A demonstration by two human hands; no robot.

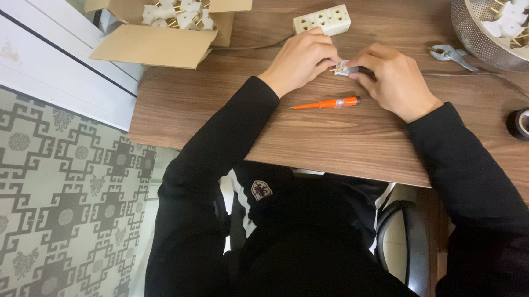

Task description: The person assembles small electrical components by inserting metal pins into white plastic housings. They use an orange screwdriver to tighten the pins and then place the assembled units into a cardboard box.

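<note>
Fingers of your left hand and right hand pinch shut on a small plug piece, probably white, above the wooden table. Just nearer you lies an orange screwdriver; a cardboard box, power strip, metal bowl and black tape roll ring the table, beside patterned flooring.

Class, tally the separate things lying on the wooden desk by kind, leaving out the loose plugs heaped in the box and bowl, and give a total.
Cardboard box: 1
Metal colander bowl: 1
White power strip: 1
Orange screwdriver: 1
Pliers: 1
Black tape roll: 1
Plug held in both hands: 1
Total: 7
</note>
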